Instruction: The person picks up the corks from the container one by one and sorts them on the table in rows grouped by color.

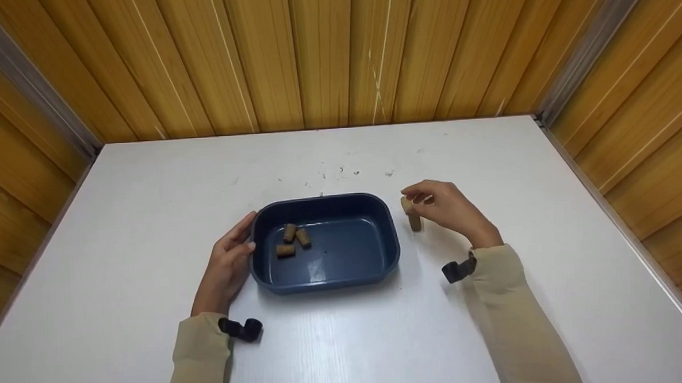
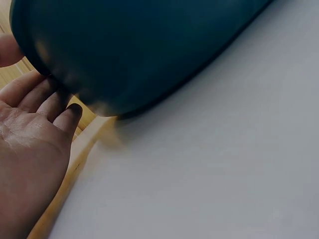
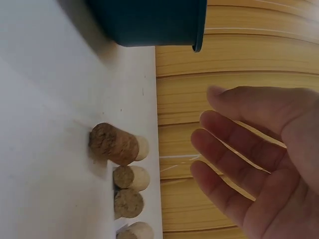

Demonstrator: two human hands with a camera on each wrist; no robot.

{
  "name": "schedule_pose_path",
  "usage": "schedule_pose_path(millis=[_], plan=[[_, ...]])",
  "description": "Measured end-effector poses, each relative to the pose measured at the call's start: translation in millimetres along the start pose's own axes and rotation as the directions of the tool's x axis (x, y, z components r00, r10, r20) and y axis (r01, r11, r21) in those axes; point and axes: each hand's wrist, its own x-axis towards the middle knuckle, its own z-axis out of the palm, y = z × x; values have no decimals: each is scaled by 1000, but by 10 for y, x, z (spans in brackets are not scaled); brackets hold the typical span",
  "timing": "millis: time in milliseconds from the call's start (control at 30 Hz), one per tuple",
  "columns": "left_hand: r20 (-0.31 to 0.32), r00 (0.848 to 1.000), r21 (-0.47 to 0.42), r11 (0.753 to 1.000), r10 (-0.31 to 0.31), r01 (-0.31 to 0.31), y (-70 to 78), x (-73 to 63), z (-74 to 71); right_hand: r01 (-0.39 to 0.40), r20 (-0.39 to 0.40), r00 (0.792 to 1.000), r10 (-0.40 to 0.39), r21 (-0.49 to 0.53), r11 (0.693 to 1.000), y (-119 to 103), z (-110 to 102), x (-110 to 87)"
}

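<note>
A dark blue plastic bin sits on the white table with three short brown corks lying in its left half. My left hand rests against the bin's left outer wall, fingers extended along it and thumb tip at the rim. Just right of the bin, my right hand hovers over more corks. From the right wrist, several corks show close together on the table. There, the thumb and fingers are apart, with nothing between them.
The white table carries small dark marks behind the bin. Wood-patterned panels stand along its back and sides. Each wrist wears a small black camera, such as the right one.
</note>
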Motion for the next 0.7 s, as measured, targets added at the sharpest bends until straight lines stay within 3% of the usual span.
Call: schedule_pose_path(millis=[333, 700], plan=[[-27, 1000, 52, 999, -8, 9, 3, 5, 0, 23, 122, 992, -18, -34, 999, -402, 25, 267], [-15, 1000, 22, 1000, -1, 1, -4, 8, 1, 95, 273, 959, -75, -63, 993, -724, 202, 609]])
